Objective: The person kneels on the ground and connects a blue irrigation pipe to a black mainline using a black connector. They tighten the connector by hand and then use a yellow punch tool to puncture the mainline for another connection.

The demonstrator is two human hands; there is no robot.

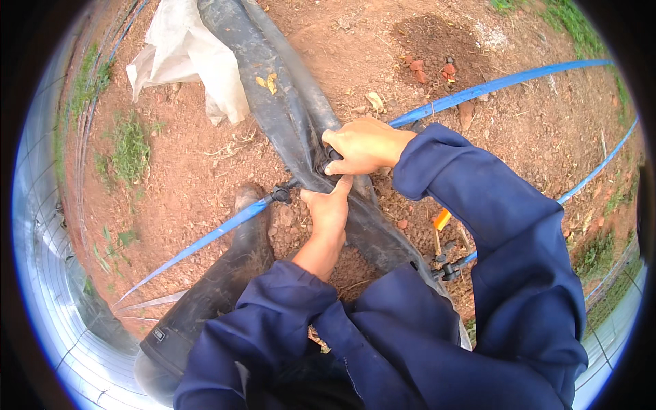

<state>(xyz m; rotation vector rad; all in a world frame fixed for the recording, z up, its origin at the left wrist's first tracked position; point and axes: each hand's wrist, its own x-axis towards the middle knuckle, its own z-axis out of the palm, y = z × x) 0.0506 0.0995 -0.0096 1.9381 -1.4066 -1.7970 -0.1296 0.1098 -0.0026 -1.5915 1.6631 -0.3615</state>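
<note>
My right hand (359, 143) grips at a dark fitting (321, 158) on a long, flattened black plastic tube (277, 109), its fingers curled over it. My left hand (326, 212) pinches the tube just below, thumb pointing up toward my right hand; what lies under its fingers is hidden. A flat blue hose (229, 225) runs from a black connector (280, 193) beside my left hand toward the lower left. Another length of blue hose (471, 92) leads off to the upper right.
A crumpled white plastic sheet (188, 61) lies beside the tube. My black rubber boot (225, 280) rests on reddish soil. A yellow-orange handled tool (441, 220) and a second connector (449, 270) lie right of the tube. Weeds (130, 154) grow at left.
</note>
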